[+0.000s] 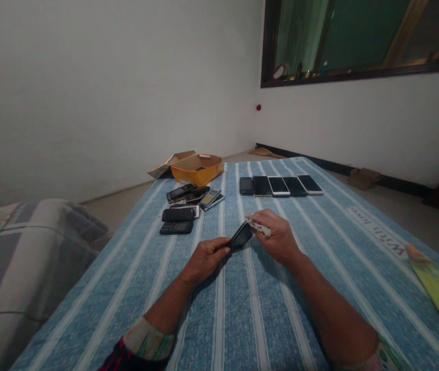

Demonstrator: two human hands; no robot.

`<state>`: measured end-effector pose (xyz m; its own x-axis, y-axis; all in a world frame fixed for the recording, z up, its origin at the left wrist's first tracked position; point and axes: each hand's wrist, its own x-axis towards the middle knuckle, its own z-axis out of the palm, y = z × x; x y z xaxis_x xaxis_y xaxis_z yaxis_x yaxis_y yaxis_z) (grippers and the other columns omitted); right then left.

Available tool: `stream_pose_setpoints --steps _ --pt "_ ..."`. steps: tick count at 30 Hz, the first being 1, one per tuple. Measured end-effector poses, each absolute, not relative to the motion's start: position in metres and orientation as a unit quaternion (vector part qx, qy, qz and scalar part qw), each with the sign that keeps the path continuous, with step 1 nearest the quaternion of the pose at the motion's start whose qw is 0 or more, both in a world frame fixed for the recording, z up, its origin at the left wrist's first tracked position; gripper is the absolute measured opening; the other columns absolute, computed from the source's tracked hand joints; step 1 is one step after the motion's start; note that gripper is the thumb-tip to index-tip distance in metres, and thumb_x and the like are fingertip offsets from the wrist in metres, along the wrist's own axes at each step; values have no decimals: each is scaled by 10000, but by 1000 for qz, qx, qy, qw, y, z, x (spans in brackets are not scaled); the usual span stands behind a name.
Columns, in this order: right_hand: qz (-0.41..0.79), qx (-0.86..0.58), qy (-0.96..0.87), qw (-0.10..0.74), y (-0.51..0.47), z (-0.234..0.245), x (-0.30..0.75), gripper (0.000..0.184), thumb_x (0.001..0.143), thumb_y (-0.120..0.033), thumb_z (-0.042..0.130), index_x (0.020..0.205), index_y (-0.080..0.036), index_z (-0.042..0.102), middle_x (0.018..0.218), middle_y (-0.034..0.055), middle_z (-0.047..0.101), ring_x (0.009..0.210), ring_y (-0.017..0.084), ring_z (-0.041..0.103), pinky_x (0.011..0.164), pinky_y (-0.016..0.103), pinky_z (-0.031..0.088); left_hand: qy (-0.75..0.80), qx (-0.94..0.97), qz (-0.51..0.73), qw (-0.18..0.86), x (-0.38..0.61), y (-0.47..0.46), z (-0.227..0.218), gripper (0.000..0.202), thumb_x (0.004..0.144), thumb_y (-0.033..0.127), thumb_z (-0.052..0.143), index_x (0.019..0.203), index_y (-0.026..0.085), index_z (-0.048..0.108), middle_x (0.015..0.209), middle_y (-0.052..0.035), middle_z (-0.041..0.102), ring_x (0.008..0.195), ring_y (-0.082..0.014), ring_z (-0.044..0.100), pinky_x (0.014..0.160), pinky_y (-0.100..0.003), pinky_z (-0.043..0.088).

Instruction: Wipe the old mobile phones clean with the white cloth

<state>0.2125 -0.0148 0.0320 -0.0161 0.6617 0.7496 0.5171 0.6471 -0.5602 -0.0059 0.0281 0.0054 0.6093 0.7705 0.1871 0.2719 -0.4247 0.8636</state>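
Between my hands a dark mobile phone (pixel 241 236) is held tilted above the striped cloth. My left hand (pixel 207 257) grips its near left end, thumb on top. My right hand (pixel 277 234) is closed on a crumpled whitish tissue or cloth (pixel 259 228), which touches the phone's upper right end. Beyond my left hand lies a loose group of older phones, among them a black keypad phone (pixel 176 228), a dark rounded case-like item (pixel 178 214) and a keypad phone with a yellowish screen (pixel 209 198). Past my right hand, several smartphones (pixel 279 186) lie side by side in a row.
An open orange cardboard box (pixel 197 170) stands at the far left end of the blue striped cloth (pixel 238 319). A yellow-green flat item (pixel 438 293) lies at the right edge. To the left is a fabric-covered piece of furniture (pixel 45 268); walls rise behind.
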Motion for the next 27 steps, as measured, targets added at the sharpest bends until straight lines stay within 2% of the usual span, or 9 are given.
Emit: stream_pose_setpoints --steps 2,5,8,12,17,22,27 --pt "19 -411 -734 540 -21 32 202 381 781 -59 515 1089 -199 689 966 79 654 904 187 632 779 300 526 324 784 304 434 -6 26 9 351 822 289 606 1130 169 725 979 -71 763 904 -247 682 860 -358 514" --pt "-35 -411 -769 488 -30 33 184 306 853 -92 498 1101 -167 661 1015 110 635 919 196 625 763 293 530 330 760 347 439 -4 19 20 349 840 329 615 1139 184 721 1045 -82 753 981 -259 678 920 -385 514" --pt "-85 -416 -780 458 -37 34 171 271 910 -124 447 1095 -123 645 1003 137 633 918 202 626 765 290 530 320 758 371 430 -2 14 29 342 866 363 600 1137 196 724 1024 -74 756 1007 -259 674 957 -398 507" --pt "-112 -415 -780 454 -39 33 165 275 927 -131 422 1097 -113 638 989 138 642 908 194 633 772 277 528 328 752 394 415 -1 10 32 356 856 377 625 1152 201 717 1008 -66 760 1043 -263 664 970 -395 510" --pt "-120 -419 -776 456 -37 31 167 284 919 -129 422 1097 -108 642 1017 148 651 918 203 642 787 288 535 339 759 402 384 4 8 32 338 874 394 586 1100 195 740 1022 -53 764 983 -241 692 928 -350 534" --pt "-125 -473 -740 461 -31 28 177 298 875 -114 457 1108 -138 641 1035 133 664 960 204 649 818 281 539 353 753 416 368 5 10 32 339 863 382 597 1088 176 744 1058 -74 760 999 -259 699 946 -367 529" --pt "-168 -468 -735 461 -32 23 172 319 882 -108 428 1118 -91 642 1057 164 673 946 218 657 800 295 544 352 748 416 379 3 12 31 339 864 387 599 1097 185 742 1045 -73 763 1001 -262 701 940 -365 536"
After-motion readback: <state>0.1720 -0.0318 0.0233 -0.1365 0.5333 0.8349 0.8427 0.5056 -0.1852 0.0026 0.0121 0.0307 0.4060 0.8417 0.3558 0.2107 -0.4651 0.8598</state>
